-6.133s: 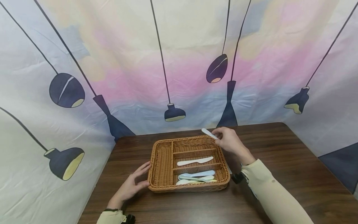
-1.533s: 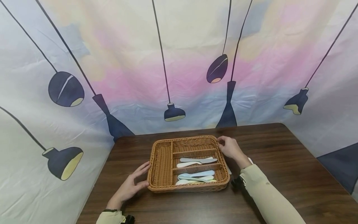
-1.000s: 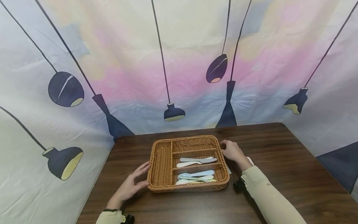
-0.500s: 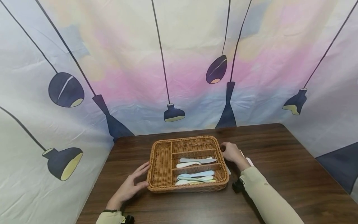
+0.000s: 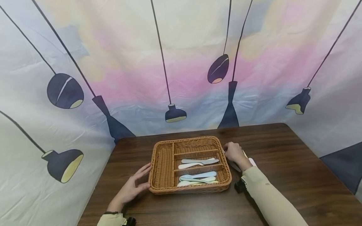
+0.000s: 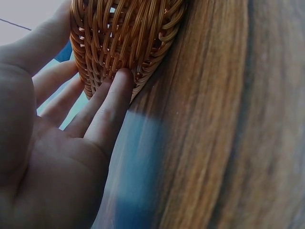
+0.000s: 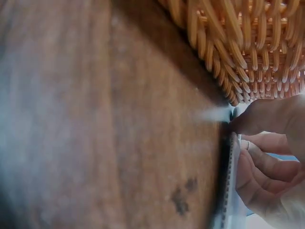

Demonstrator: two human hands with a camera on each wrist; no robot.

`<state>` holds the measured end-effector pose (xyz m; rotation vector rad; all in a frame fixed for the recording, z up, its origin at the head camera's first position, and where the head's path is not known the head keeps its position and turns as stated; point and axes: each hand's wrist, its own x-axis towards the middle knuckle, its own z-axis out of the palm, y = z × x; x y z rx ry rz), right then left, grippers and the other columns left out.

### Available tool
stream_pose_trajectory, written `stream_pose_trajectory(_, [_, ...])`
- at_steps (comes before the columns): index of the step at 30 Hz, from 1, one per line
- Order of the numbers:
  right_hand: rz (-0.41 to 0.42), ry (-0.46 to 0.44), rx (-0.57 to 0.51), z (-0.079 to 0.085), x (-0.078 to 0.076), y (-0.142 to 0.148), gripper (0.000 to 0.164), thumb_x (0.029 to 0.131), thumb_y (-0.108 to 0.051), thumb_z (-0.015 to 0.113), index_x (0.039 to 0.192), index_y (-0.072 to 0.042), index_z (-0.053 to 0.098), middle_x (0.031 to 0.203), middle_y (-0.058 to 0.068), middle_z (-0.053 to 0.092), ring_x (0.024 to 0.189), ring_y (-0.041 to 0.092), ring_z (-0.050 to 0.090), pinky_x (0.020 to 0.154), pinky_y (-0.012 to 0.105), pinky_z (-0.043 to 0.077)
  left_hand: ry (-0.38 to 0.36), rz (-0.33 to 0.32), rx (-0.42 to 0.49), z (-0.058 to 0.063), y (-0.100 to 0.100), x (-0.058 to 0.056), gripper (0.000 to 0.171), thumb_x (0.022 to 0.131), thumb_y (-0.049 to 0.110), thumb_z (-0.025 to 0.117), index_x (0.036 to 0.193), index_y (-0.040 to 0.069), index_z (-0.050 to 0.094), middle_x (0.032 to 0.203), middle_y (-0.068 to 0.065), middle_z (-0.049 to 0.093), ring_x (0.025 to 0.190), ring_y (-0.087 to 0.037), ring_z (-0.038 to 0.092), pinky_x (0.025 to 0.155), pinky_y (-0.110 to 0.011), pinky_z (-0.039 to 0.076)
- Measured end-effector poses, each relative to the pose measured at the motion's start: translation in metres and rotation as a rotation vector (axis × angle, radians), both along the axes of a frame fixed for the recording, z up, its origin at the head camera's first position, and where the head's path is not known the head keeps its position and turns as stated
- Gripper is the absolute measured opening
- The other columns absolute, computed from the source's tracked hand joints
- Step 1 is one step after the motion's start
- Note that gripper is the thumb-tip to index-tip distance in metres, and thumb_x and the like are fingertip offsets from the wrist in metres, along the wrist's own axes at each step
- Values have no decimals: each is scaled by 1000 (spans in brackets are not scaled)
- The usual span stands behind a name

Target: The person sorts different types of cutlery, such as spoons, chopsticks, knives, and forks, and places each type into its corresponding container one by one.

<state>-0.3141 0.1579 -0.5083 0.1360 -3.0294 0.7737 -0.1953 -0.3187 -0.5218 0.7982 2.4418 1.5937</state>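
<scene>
A brown wicker basket [image 5: 165, 190] with four-sided compartments sits on the table. My left hand [image 5: 133, 187] rests straight fingertips against its left wall, as the left wrist view also shows. Low beside the basket's right side, my right hand [image 5: 234, 153] pinches a pale knife [image 7: 228, 183] with a serrated edge; its blade [image 5: 234, 166] shows under the wrist. In the middle compartment a grey knife [image 5: 193, 161] lies across a white knife [image 5: 186, 166]. The front compartment holds several pieces of cutlery, among them a blue one [image 5: 207, 174] and a green one [image 5: 198, 180].
A pinkish-white piece of cutlery [image 5: 252, 162] and a thin pale yellow one [image 5: 244, 153] lie partly hidden behind the right wrist. The dark wooden table [image 5: 271, 141] meets a printed cloth backdrop [image 5: 135, 88] at the back.
A knife earlier held over the basket's back right corner now lies in the middle compartment. My right hand has lowered beside the basket and taken another knife, which has shifted. The left hand stays put.
</scene>
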Motion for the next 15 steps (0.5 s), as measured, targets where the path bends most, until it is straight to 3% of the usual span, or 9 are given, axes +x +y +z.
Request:
stream_pose_trajectory(7, [-34, -34, -168, -1, 1, 7, 19, 87, -12, 69, 102, -1, 73, 87, 8, 70, 74, 20, 60, 63, 34, 51, 18, -7, 2, 0, 0, 1, 64, 93, 2, 63, 151, 4, 35, 161, -16, 18, 135, 7, 32, 90, -23, 53])
stream_pose_trajectory(15, [-77, -84, -272, 2, 1, 12, 25, 86, -12, 71, 109, -3, 72, 92, 10, 69, 74, 20, 61, 56, 30, 49, 14, -24, 25, 1, 0, 1, 63, 93, 1, 63, 150, 2, 36, 162, -17, 16, 135, 2, 35, 92, -23, 52])
